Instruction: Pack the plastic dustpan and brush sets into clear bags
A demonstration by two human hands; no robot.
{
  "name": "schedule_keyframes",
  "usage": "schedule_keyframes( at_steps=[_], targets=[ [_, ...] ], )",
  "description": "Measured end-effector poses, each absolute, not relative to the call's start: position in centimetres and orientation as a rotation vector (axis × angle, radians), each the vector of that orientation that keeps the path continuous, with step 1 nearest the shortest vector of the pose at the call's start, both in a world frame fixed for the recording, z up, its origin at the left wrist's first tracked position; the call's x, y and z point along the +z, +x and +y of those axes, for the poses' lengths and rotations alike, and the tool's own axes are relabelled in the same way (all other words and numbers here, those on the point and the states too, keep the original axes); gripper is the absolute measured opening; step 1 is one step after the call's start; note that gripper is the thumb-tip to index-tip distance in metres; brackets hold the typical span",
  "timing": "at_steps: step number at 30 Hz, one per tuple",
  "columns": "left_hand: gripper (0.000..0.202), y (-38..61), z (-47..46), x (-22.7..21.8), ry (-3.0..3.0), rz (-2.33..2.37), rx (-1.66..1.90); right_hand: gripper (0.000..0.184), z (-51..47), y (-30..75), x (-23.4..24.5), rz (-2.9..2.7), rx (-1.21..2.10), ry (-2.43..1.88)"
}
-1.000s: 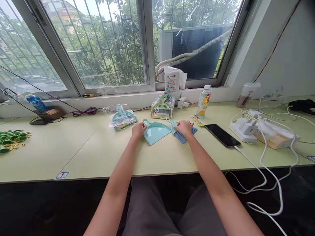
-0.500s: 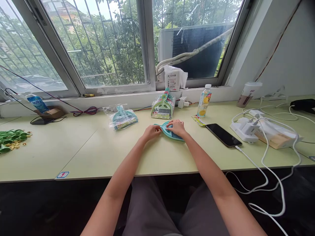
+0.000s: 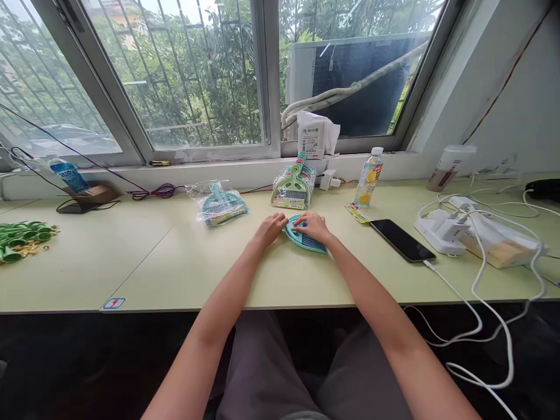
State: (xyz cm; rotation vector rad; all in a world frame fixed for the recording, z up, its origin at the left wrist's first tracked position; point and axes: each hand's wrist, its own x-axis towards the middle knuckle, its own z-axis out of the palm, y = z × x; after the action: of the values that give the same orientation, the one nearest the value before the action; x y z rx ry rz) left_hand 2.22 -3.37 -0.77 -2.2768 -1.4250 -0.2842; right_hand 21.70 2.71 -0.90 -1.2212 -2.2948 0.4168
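Note:
A small teal dustpan (image 3: 306,240) with a blue brush lying in it rests on the pale green table (image 3: 144,262) in front of me. My left hand (image 3: 270,227) grips the pan's left end, fingers curled on it. My right hand (image 3: 312,226) presses down on top of the brush and pan, fingers bent over them. A bagged teal dustpan set (image 3: 221,205) lies to the left. A wrapped stack of green dustpan sets (image 3: 292,189) stands just behind my hands.
A drink bottle (image 3: 368,178) and a black phone (image 3: 402,240) on a white cable lie to the right, with a white charger block (image 3: 441,230) and tangled cords. Green plastic pieces (image 3: 20,236) sit far left. A tissue pack (image 3: 314,135) stands on the window sill.
A second ago the dustpan and brush lay apart, one under each hand. Both hands came together and the brush now lies inside the pan. The view shifted slightly.

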Motion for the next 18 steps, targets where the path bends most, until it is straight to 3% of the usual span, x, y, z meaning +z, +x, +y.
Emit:
schedule_keyframes(
  at_steps=[18],
  targets=[
    [0.027,3.8,-3.7,-0.4,-2.348,-1.611,-0.22,0.01,3.1,22.2,-0.8,-2.304,0.499,-1.137]
  ],
)
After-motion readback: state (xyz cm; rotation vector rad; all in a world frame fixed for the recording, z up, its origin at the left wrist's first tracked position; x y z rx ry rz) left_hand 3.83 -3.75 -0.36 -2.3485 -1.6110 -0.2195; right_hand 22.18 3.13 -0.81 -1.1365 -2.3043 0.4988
